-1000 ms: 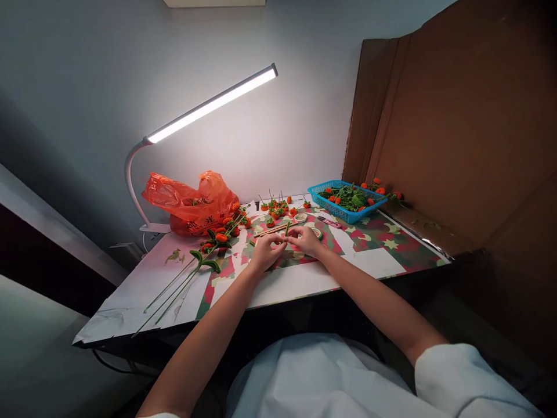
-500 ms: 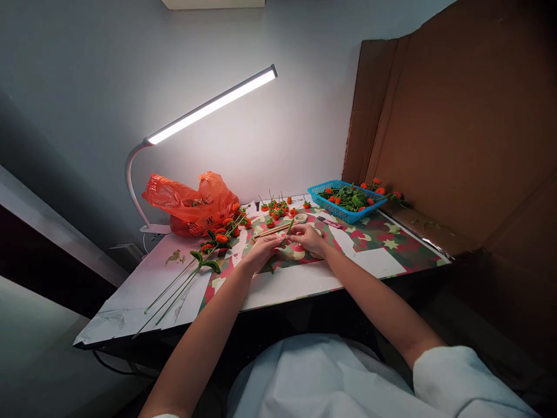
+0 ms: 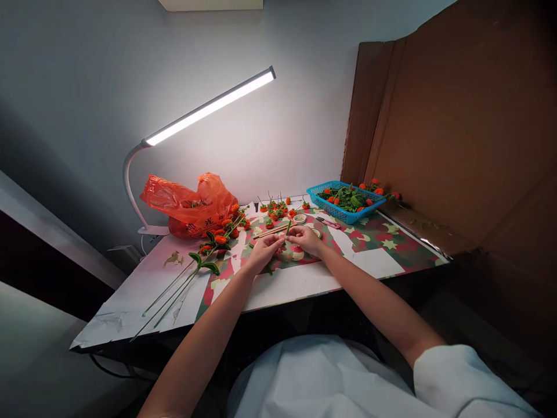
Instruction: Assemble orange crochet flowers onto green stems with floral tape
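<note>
Strip: a short green strip (image 3: 288, 227) stands near the centre of the frame, tilted slightly right, its lower part lost among the fingers. Left hand (image 3: 267, 250) pinches low on it, thumb and fingertips drawn together; right hand (image 3: 308, 240) has its fingertips close together at the strip's right side, though whether they grip or only touch it cannot be told. Handling, estimated: very light, bendable rather than rigid, unlikely to slip or break; a hard squeeze might crease it or flatten its surface. Best hold: fingertip pinch near the lower end, second pinch just above to limit bending. Surroundings: sticks (image 3: 268, 232) just behind the hands, orange flowers (image 3: 277, 209) beyond them, blue basket (image 3: 350, 216) right of centre, red bag (image 3: 204, 210) left of centre.
</note>
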Motion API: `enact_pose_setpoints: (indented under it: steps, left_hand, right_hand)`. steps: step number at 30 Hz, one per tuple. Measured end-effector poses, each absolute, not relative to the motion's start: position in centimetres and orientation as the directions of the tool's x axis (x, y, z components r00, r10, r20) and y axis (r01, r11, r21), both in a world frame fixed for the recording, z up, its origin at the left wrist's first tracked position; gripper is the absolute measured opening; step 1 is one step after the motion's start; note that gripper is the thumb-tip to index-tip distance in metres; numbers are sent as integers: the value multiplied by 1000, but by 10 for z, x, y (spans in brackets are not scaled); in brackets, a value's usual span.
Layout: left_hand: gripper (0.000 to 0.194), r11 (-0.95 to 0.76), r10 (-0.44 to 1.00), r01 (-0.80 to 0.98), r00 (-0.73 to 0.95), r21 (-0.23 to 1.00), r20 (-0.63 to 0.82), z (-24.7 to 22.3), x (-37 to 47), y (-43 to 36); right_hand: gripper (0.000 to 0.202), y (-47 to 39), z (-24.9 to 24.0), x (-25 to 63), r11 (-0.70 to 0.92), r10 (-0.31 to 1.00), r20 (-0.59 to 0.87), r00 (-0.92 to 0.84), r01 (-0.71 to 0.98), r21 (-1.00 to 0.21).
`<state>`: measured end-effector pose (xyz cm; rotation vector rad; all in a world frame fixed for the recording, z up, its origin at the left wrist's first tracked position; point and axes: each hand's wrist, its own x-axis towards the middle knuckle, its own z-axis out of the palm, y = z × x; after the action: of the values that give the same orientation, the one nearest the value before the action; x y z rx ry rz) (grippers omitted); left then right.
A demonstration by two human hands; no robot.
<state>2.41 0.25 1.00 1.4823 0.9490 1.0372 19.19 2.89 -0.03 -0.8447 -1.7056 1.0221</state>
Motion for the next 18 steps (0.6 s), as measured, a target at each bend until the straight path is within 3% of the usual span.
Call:
enact_pose_setpoints:
  steps: [6, 10, 14, 18]
  left_hand:
    - [29, -449, 888, 330, 264, 830, 376, 6, 22, 5]
    - [27, -524, 851, 439, 249, 730, 461, 5, 23, 6]
    - [28, -483, 876, 432, 227, 762, 426, 6, 24, 6]
    - [28, -309, 932, 249, 270, 918, 240, 10, 22, 6]
  right_hand:
    - [30, 30, -2, 191, 427, 868, 383, -318, 81, -901]
    - [30, 31, -4, 190, 406, 884, 363, -294, 96, -909]
    - [26, 31, -5, 190, 396, 888, 350, -297, 110, -912]
    - [25, 30, -1, 192, 441, 865, 393, -312, 97, -892]
